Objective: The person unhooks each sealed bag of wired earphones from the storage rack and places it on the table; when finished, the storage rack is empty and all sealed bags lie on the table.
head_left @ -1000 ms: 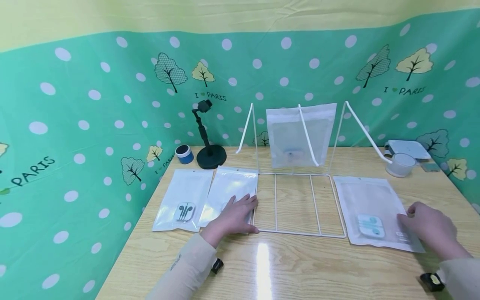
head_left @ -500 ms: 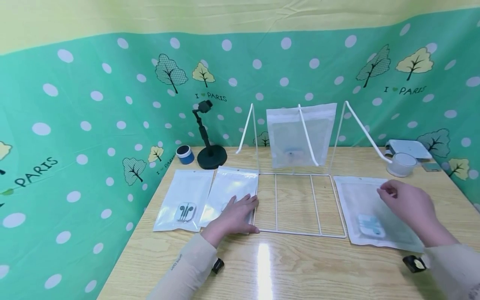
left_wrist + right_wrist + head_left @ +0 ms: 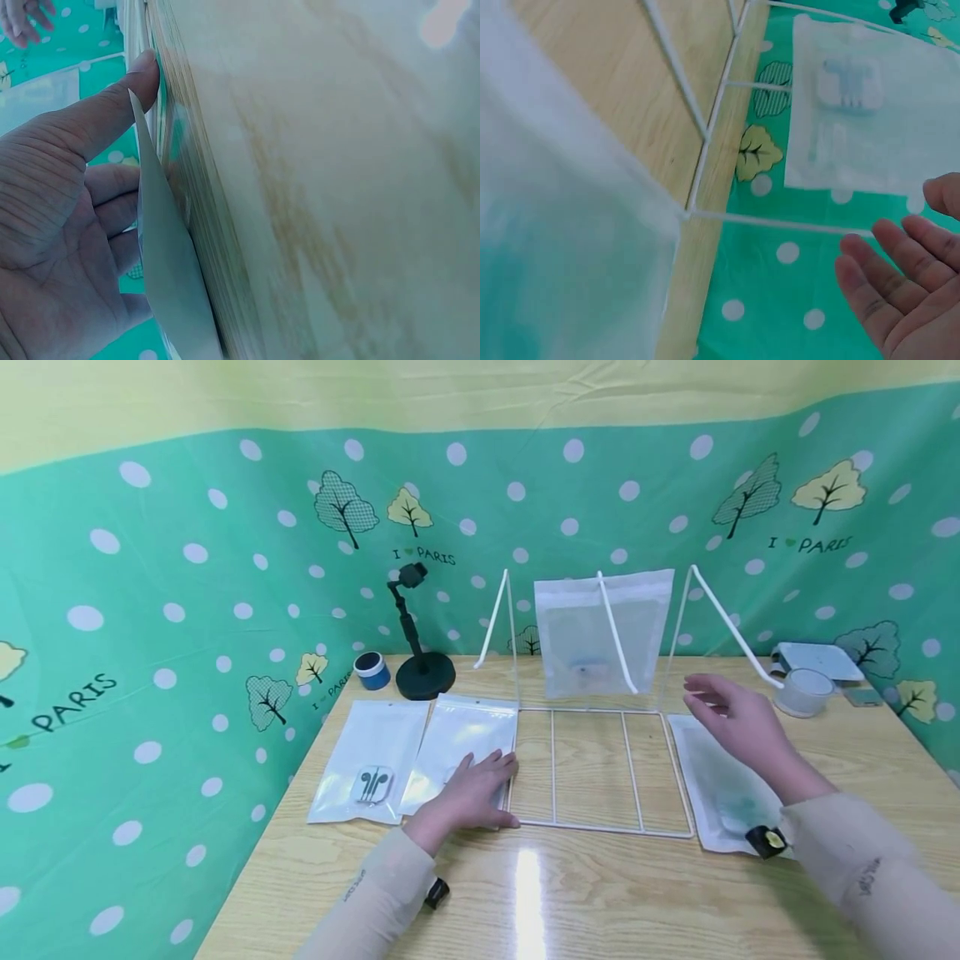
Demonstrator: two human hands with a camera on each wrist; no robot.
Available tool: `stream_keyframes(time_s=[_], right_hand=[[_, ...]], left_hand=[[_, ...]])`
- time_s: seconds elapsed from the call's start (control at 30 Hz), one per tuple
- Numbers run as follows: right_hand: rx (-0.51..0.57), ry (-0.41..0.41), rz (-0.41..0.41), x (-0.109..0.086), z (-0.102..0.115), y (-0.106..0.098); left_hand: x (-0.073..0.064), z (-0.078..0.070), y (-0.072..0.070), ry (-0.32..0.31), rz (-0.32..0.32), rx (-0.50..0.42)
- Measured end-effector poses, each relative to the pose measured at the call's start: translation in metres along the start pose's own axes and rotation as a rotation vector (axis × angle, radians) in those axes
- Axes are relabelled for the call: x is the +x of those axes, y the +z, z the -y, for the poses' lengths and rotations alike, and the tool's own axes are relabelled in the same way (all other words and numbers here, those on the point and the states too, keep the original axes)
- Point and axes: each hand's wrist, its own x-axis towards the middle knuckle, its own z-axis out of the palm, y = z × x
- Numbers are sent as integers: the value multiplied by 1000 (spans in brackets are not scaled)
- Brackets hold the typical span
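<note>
My left hand [image 3: 468, 793] rests, fingers spread, on a white zip pouch [image 3: 472, 718], its thumb by the base of a white wire rack [image 3: 553, 768]. The left wrist view shows a pouch edge [image 3: 169, 247] standing up beside that thumb. My right hand [image 3: 738, 727] is raised with nothing in it, its fingers loosely bent, above a pouch [image 3: 716, 777] right of the rack. A third pouch [image 3: 386, 731], with a boxed pair of earphones [image 3: 372, 784] showing through, lies at far left. Another pouch [image 3: 566, 627] hangs on the rack's middle hook; the outer hooks carry nothing.
Behind the left pouches stand a blue jar [image 3: 372, 672] and a black stand [image 3: 424, 677]. At the back right are a white cup [image 3: 802, 693] and a flat white object [image 3: 817, 660]. A green patterned cloth [image 3: 187, 610] hangs behind the wooden table [image 3: 615, 893].
My right hand has let go of the right pouch's edge and moved up and left towards the rack's right hook. My left hand stays in place.
</note>
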Motion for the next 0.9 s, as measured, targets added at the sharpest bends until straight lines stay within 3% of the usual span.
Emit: stream_keyframes(time_s=[0.17,0.37,0.67,0.9], right_hand=[[115,-23,-32,15,9,8],[259,67,22,28,15,15],[418,61,89,42,17,27],[428,65,90,46,23,32]], left_hand=[[0,0,0,1,-4,-2],[-1,-1,1,-2,-11,-5],[0,-1,0,1,-12,2],[0,-2,1,-10,-6,-3]])
